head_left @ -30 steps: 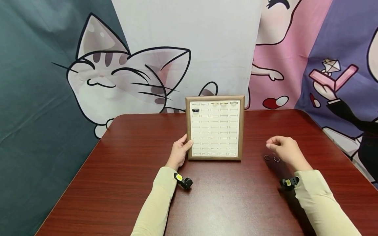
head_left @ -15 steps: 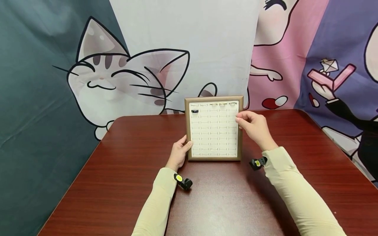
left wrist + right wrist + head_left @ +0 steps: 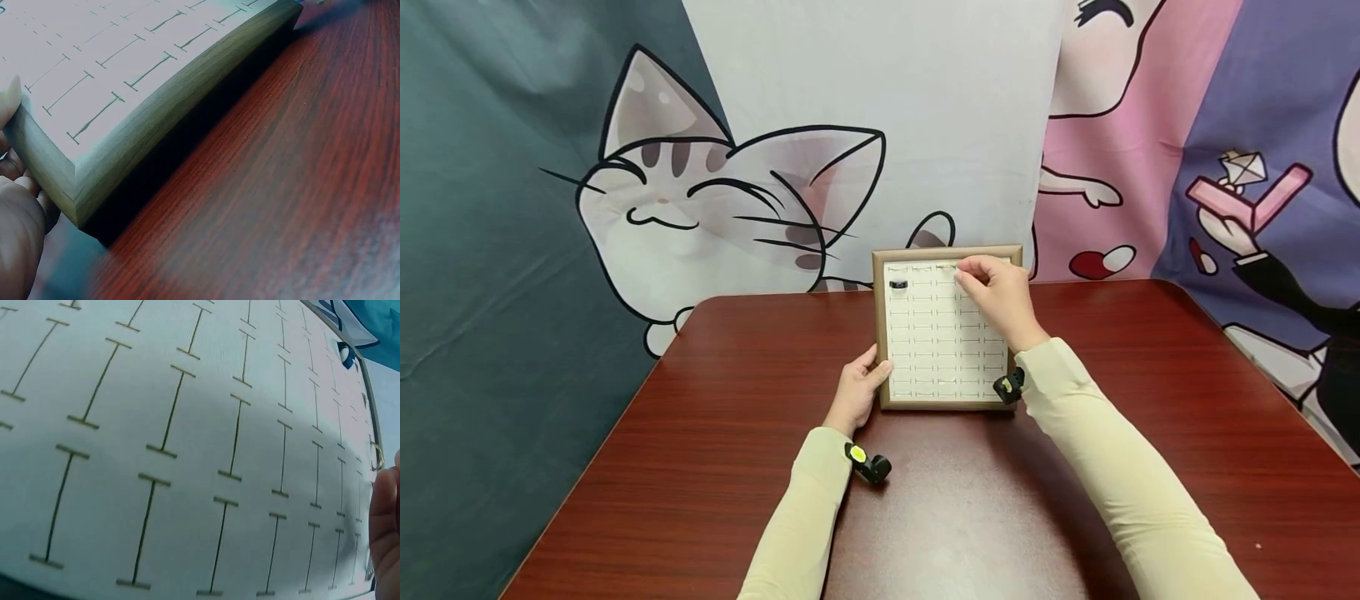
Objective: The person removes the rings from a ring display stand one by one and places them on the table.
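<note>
Against a cartoon-printed fabric backdrop (image 3: 955,108), a person in pale-yellow sleeves (image 3: 1120,450) works at a glossy red-brown wood-grain table (image 3: 700,400), the left hand (image 3: 853,390) clamped on the lower left edge of a rectangular wood-framed white display board (image 3: 925,337) standing on its far half. Raised to the board's top row, the right hand (image 3: 998,296) has thumb and forefinger together beside a small gold-coloured ring (image 3: 946,267), though from here I cannot tell whether they pinch anything. One wide black ring (image 3: 898,285) sits leftmost in the second row.
</note>
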`<move>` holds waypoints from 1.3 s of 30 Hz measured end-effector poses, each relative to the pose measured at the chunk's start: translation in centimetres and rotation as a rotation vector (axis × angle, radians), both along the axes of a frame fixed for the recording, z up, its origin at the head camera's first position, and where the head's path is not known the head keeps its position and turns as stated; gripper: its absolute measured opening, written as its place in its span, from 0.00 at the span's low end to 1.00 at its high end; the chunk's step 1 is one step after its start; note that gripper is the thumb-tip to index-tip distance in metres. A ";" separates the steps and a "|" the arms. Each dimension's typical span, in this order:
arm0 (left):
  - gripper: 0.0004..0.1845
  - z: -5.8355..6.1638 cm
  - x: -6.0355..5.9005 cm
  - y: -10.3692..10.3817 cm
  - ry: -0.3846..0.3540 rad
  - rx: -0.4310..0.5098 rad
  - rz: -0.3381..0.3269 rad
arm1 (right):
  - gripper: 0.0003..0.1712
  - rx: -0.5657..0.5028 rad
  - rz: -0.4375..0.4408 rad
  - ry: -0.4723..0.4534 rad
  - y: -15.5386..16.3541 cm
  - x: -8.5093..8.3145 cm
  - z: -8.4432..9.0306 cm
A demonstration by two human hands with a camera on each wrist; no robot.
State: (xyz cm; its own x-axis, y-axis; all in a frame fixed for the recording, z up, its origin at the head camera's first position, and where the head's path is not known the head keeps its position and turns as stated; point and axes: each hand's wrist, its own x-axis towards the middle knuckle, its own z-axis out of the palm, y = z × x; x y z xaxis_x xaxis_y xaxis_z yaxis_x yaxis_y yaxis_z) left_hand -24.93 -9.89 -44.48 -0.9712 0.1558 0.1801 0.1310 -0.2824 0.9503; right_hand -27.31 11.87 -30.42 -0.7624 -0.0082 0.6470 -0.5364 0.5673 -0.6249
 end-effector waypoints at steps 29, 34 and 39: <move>0.26 -0.1 -0.1 0.1 0.008 -0.016 0.004 | 0.06 0.090 -0.136 0.090 -1.7 -0.9 0.0; 0.26 -0.1 -0.1 0.0 0.005 -0.015 0.001 | 0.06 0.091 -0.133 0.070 -1.9 -1.0 0.0; 0.26 -0.1 -0.2 -0.1 0.011 -0.017 -0.005 | 0.06 0.109 -0.137 0.055 -2.1 -0.9 0.2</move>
State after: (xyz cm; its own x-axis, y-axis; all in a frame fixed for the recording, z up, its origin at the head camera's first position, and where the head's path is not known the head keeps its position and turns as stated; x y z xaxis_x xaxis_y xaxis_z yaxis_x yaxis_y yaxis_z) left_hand -25.16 -10.00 -44.61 -0.9684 0.1639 0.1878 0.1398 -0.2669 0.9535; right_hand -28.21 9.81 -30.23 -0.7247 0.0206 0.6888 -0.4814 0.7000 -0.5275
